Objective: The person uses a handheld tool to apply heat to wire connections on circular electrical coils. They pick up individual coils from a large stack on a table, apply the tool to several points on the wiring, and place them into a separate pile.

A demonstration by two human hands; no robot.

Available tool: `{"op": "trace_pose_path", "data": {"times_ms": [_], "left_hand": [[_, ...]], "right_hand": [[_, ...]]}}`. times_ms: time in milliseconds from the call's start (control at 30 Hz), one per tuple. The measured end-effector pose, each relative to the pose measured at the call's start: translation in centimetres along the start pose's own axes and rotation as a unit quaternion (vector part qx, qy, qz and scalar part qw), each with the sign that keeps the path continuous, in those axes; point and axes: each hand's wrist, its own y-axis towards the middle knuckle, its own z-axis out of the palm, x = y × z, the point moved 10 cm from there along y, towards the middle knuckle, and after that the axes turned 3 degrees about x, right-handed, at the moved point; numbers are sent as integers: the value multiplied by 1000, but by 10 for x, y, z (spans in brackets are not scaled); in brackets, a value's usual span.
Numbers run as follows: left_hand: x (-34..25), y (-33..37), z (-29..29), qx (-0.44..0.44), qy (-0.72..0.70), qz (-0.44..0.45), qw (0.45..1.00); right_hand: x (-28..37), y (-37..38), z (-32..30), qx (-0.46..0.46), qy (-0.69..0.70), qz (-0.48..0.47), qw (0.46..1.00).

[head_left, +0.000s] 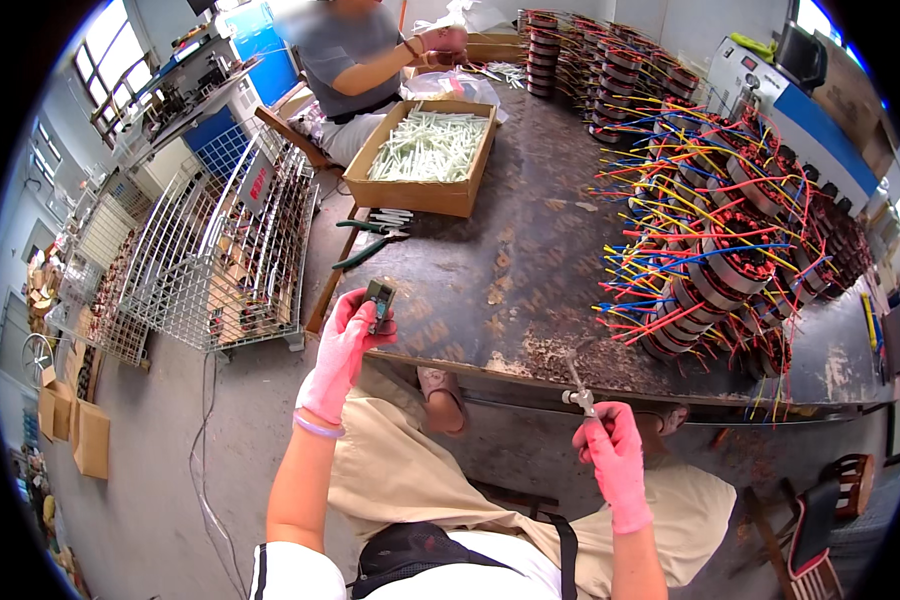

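Observation:
My left hand (346,345), in a pink glove, is closed round a small dark green boxy object (379,293) with a teal part on its side, just over the table's near left edge. My right hand (613,452), also gloved in pink, grips a slim metal tool (580,391) with a side knob and a thin stem pointing up toward the table edge. Its lower end is hidden by my fingers. Green-handled pliers (368,249) lie on the table beyond my left hand, beside a few short white tubes (391,217).
A cardboard box (415,197) of white tubes stands at the far left of the dark table (490,270). Stacked motor stators (720,260) with red, yellow and blue leads crowd the right side. Across the table sits another person (355,65). Wire cages (230,250) stand left.

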Motion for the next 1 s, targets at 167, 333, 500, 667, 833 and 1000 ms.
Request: {"op": "trace_pose_path", "data": {"times_ms": [167, 333, 500, 667, 833, 1000], "left_hand": [[15, -10, 23, 23, -51, -50, 997], [15, -16, 45, 29, -106, -30, 994], [21, -16, 57, 68, -125, -41, 989], [21, -22, 67, 89, -107, -67, 988], [23, -35, 95, 124, -88, -105, 983], [47, -45, 111, 157, -48, -153, 974]], "right_hand": [[52, -9, -15, -9, 80, -130, 988], [83, -4, -14, 65, 135, -126, 981], [99, -1, 1, 84, 123, -35, 988], [97, 3, 0, 68, 31, -17, 997], [42, -1, 7, 117, 54, 18, 992], [-31, -22, 13, 112, 126, 99, 981]]}}
